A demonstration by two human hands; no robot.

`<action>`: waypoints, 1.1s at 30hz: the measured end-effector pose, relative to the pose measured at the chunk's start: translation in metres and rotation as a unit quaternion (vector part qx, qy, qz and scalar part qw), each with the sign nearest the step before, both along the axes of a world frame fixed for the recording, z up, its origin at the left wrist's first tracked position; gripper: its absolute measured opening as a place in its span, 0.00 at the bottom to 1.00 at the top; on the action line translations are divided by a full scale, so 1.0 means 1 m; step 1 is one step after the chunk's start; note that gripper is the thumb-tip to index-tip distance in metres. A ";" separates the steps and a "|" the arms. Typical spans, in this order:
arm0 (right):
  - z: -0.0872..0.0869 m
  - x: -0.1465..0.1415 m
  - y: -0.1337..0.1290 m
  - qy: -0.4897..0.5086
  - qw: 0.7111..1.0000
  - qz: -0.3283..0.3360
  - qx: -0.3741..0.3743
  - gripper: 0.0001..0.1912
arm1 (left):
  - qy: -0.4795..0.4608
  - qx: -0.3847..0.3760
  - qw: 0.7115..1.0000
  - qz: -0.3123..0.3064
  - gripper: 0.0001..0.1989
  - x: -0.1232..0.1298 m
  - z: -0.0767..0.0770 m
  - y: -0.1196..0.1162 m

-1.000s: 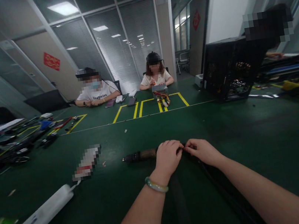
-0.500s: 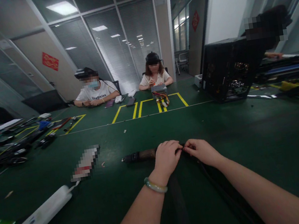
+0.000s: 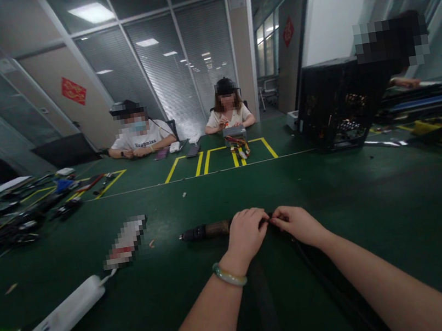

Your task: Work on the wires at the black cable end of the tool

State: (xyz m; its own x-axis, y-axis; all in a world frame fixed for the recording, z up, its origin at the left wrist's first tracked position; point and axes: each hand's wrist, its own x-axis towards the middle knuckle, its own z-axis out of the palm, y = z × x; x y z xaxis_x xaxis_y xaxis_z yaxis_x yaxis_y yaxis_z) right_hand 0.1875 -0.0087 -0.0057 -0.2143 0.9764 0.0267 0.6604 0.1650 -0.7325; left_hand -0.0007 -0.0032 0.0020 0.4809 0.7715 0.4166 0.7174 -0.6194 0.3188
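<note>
An electric screwdriver [image 3: 206, 231], with a black front end and a brownish body, lies crosswise on the green table, its tip to the left. My left hand [image 3: 248, 230] is wrapped over its rear part, hiding that end. Close against it, my right hand [image 3: 296, 222] pinches the black cable [image 3: 307, 257] at the screwdriver's rear; the exact joint is dark and mostly covered by fingers. From there the cable runs down toward the near edge, beside my right forearm.
At the left lie a white power strip [image 3: 56, 328] and a blurred-out flat object [image 3: 127, 243]. Cables and tools [image 3: 17, 223] sit farther left. A black computer case [image 3: 334, 107] stands back right. Two people sit opposite, near a power supply [image 3: 235, 137]; another is at the right.
Both hands stay in nearly the same place on the screwdriver and cable. The view has shifted very slightly.
</note>
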 end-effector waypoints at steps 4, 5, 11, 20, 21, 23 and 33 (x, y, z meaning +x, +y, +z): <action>0.000 0.000 -0.001 0.000 1.000 0.000 0.001 0.14 | 0.004 0.003 1.000 -0.008 0.08 0.000 0.001 0.000; 0.000 0.000 0.000 -0.002 1.000 0.003 0.002 0.14 | 0.003 0.005 1.000 -0.007 0.09 0.000 0.001 0.000; -0.001 0.002 0.001 -0.005 1.000 0.010 0.007 0.12 | -0.004 -0.002 1.000 0.002 0.07 -0.001 0.001 -0.001; -0.003 0.001 0.002 -0.008 1.000 0.003 0.025 0.12 | 0.008 0.011 1.000 0.000 0.10 0.000 0.000 0.001; -0.004 0.001 0.003 -0.005 1.000 0.002 0.027 0.12 | 0.004 0.010 1.000 0.006 0.09 0.000 0.000 0.001; -0.004 0.001 0.003 0.000 1.000 0.007 0.023 0.12 | -0.002 0.006 1.000 0.010 0.07 0.000 -0.001 0.001; -0.002 0.002 0.002 -0.008 1.000 0.006 0.004 0.13 | -0.003 0.004 1.000 -0.008 0.07 -0.001 -0.001 0.001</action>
